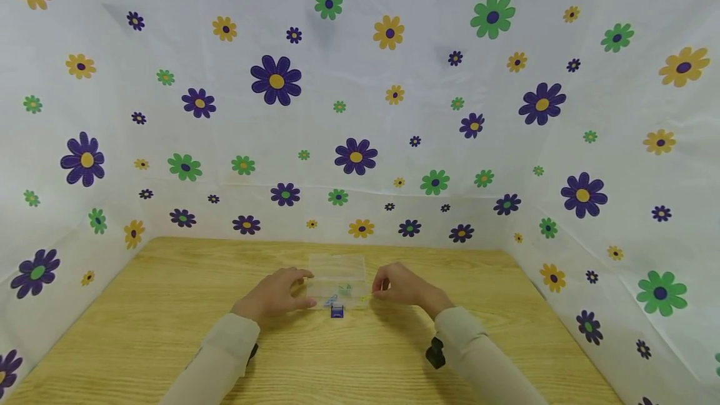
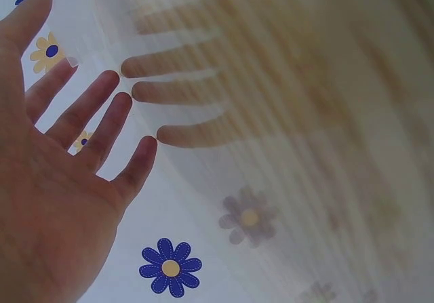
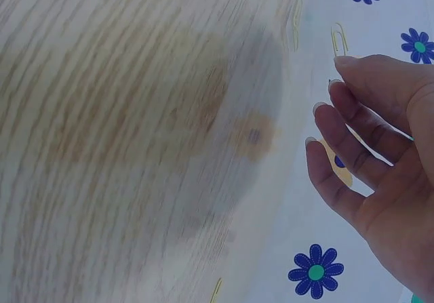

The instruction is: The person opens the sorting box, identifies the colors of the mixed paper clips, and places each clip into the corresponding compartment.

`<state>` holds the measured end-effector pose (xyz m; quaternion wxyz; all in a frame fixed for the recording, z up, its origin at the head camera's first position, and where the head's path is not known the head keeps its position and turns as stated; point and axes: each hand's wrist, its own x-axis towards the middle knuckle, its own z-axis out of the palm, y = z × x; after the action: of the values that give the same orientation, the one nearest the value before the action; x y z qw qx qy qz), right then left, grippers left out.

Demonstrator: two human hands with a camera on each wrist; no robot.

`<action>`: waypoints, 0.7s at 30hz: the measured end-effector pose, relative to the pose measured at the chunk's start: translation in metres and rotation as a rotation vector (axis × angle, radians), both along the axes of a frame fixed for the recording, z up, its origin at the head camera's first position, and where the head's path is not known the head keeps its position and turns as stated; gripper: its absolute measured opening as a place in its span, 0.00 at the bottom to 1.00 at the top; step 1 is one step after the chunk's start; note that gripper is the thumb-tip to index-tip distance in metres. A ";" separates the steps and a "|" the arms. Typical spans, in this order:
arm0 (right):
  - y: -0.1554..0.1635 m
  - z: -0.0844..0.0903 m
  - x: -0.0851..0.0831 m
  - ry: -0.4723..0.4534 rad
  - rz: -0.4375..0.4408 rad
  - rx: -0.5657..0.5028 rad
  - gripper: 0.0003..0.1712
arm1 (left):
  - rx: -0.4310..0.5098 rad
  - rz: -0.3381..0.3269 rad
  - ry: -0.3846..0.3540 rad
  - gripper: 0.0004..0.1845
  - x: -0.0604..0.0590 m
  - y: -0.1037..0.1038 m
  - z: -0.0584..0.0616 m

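Observation:
A small clear plastic box stands on the table with its lid raised at the back. Blue paper clips and green paper clips show inside, and a purple latch is at its front. At the box's left side is my left hand, thumb and forefinger near its edge; whether they touch it cannot be told. Its fingers look loosely extended in the left wrist view. Just right of the box, my right hand pinches a yellow paper clip between thumb and forefinger.
The wood-grain table reflects the hands in both wrist views. Another yellow clip lies at the bottom edge of the right wrist view. A flower-patterned white sheet hangs behind and along both sides.

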<state>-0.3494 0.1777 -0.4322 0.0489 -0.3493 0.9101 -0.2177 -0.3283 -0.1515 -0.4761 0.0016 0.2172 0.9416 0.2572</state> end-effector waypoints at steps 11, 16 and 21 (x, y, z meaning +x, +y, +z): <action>-0.009 0.000 0.001 -0.035 -0.003 -0.005 0.04 | 0.002 -0.003 0.000 0.37 0.001 0.001 0.002; -0.008 -0.001 0.001 -0.049 0.000 -0.002 0.03 | 0.003 -0.010 -0.001 0.37 0.002 0.001 0.003; 0.001 0.005 0.002 -0.039 0.000 0.014 0.03 | 0.008 -0.016 0.004 0.37 0.001 0.001 0.002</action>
<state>-0.3477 0.1791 -0.4269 0.0691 -0.3447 0.9104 -0.2180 -0.3272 -0.1507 -0.4736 0.0008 0.2252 0.9389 0.2602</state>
